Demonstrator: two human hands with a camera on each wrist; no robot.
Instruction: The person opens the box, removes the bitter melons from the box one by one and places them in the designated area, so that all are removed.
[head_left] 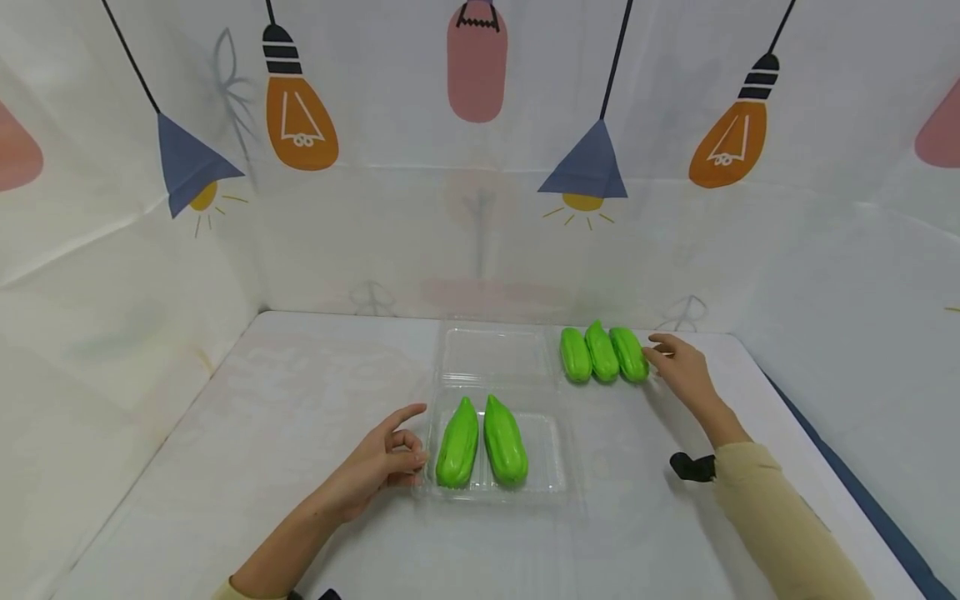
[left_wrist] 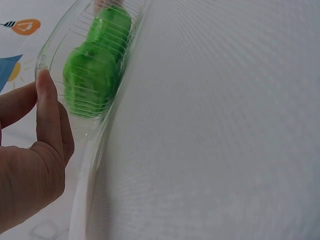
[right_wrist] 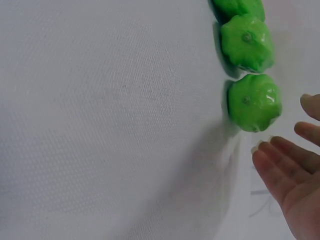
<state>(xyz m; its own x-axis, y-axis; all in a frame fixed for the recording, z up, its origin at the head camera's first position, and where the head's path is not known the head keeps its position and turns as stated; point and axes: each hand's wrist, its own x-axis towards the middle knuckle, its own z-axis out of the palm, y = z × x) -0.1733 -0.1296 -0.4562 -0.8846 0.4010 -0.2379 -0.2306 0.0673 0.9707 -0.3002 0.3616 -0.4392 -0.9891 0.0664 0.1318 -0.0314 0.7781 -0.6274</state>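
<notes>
Gourds [head_left: 602,352], 2 in container [head_left: 543,450], 3 beside

Green gourds [head_left: 506,442]: five; two in the container, three on the worktop [head_left: 322,367]. Clear container [head_left: 546,446]: one. One left hand [head_left: 375,467], one right hand [head_left: 686,371]. Backdrop prints: two orange bulbs [head_left: 302,125], two blue lampshades [head_left: 590,165], three pink shapes [head_left: 477,75], two of these only partly in view.

From afar, I view clear, glossy plastic in the container [head_left: 546,454] gripped by the left hand [head_left: 375,467], smooth, shiny green vegetables [head_left: 457,446] just beside that grip, and glossy, ridged pieces [head_left: 628,354] near the right hand [head_left: 684,375]. Beneath both hands, the table surface [right_wrist: 125,100] looks matt and finely textured; behind the right, a sleeve [head_left: 772,517] of matt cloth.
</notes>
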